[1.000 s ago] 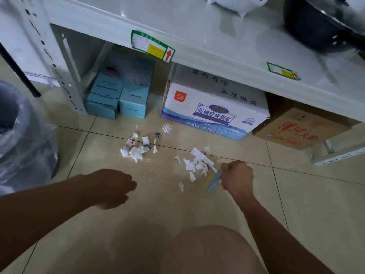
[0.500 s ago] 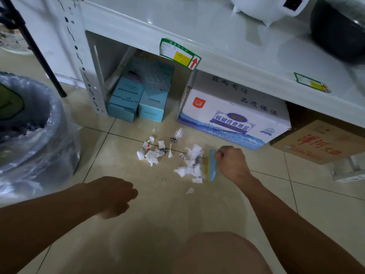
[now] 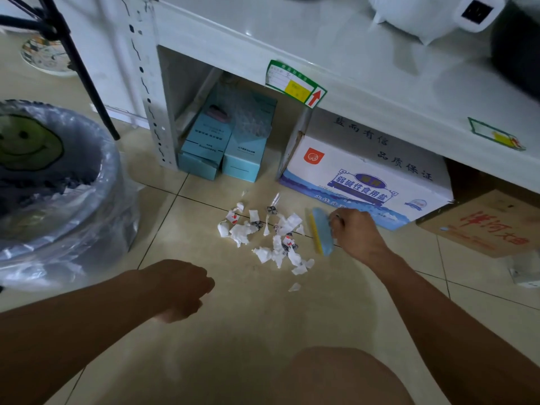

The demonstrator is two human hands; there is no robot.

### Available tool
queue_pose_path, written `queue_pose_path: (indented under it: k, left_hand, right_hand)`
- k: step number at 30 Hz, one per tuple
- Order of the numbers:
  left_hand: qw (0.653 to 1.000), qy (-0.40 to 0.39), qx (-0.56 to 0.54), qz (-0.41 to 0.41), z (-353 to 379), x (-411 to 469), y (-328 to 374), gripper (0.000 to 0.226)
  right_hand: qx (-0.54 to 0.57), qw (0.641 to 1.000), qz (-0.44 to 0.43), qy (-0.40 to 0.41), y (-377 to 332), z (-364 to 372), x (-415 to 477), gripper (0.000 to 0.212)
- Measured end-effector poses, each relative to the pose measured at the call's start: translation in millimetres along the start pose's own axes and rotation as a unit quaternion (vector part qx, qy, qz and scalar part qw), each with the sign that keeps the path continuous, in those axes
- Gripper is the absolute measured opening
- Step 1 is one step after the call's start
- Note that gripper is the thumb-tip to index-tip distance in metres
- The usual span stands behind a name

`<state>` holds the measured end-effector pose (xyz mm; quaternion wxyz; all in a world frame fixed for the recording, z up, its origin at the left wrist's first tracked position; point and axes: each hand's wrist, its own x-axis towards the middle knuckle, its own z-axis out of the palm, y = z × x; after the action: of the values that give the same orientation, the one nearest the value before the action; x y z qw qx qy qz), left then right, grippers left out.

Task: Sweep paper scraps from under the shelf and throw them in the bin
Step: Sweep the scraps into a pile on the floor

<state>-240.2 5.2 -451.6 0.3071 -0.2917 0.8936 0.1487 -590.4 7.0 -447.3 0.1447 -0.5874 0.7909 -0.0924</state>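
White paper scraps point(image 3: 271, 238) lie in a loose heap on the tiled floor in front of the white shelf point(image 3: 336, 68). My right hand point(image 3: 356, 233) grips a small blue brush with yellow bristles point(image 3: 320, 235), held upright at the heap's right edge. One stray scrap point(image 3: 294, 287) lies nearer to me. My left hand point(image 3: 181, 289) hovers over the floor in a loose fist, holding nothing. The bin point(image 3: 49, 182), lined with a clear plastic bag, stands at the left.
Under the shelf sit two light-blue boxes point(image 3: 222, 147), a white carton with blue print point(image 3: 365, 176) and a brown carton point(image 3: 491, 226). A black tripod leg point(image 3: 84, 80) slants down behind the bin. My bare knee point(image 3: 344, 375) is at the bottom.
My right hand has swept the brush leftwards, pushing the right-hand scraps into the left cluster so that they form one heap. My view has shifted left, showing more of the bin.
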Motion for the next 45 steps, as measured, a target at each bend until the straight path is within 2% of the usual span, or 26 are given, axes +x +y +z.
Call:
queue_pose_path:
  k: [4, 6, 10, 15, 22, 24, 27, 30, 33, 36, 38, 41, 45]
  left_hand:
    - [1.0, -0.016, 0.008, -0.001, 5.5, -1.5, -4.5, 0.042]
    - [1.0, -0.019, 0.014, -0.003, 7.2, -2.0, -6.3, 0.041]
    - [1.0, -0.016, 0.007, -0.011, 8.1, -3.6, -8.2, 0.04]
    - [1.0, -0.012, -0.001, -0.016, 7.4, -6.5, -7.9, 0.041]
    - [1.0, -0.026, 0.001, -0.018, 7.6, -7.3, -7.6, 0.041]
    - [1.0, -0.024, 0.003, -0.015, 5.4, -7.8, -5.2, 0.041]
    - [1.0, -0.018, 0.004, -0.009, 4.6, -9.6, 0.0, 0.041]
    - [1.0, -0.022, 0.004, -0.009, 8.5, -13.9, 2.3, 0.04]
    - [1.0, -0.022, -0.004, -0.014, 12.7, -17.6, -0.5, 0.04]
    - [0.999, -0.034, -0.007, -0.025, 15.8, -16.1, -6.1, 0.041]
    - [0.999, -0.044, -0.002, -0.029, 16.2, -13.0, -9.2, 0.042]
    - [0.998, -0.052, 0.018, -0.026, 14.1, -7.6, -7.8, 0.043]
    - [0.999, -0.032, 0.026, -0.02, 7.9, -2.3, -2.2, 0.042]
  right_hand:
    - [-0.008, 1.0, 0.001, 0.027, -6.7, -11.6, 25.5, 0.044]
    - [-0.006, 1.0, -0.002, 0.021, -16.2, -14.1, 41.4, 0.037]
    - [0.031, 0.999, -0.01, -0.012, -39.4, -8.5, 62.3, 0.026]
    - [-0.032, 0.994, -0.073, -0.069, -64.1, 13.0, 43.8, 0.027]
    - [0.039, 0.997, -0.067, 0.022, -83.2, 7.0, 44.1, 0.022]
    - [0.047, 0.993, -0.102, 0.022, -103.1, 15.0, 55.8, 0.024]
    - [0.048, 0.987, -0.153, -0.002, -129.0, 34.6, 72.0, 0.025]
    - [0.013, 0.985, -0.162, -0.05, -139.1, 43.7, 72.5, 0.025]
    - [0.005, 0.981, -0.175, -0.086, -127.4, 41.7, 52.3, 0.021]
    - [-0.006, 0.977, -0.175, -0.125, -107.1, 31.7, 23.7, 0.027]
    - [-0.006, 0.979, -0.179, -0.102, -104.2, 27.7, 16.3, 0.02]
    - [0.045, 0.969, -0.235, -0.063, -119.7, 32.3, 18.3, 0.023]
    - [0.025, 0.943, -0.307, -0.127, -130.1, 49.8, 17.4, 0.022]
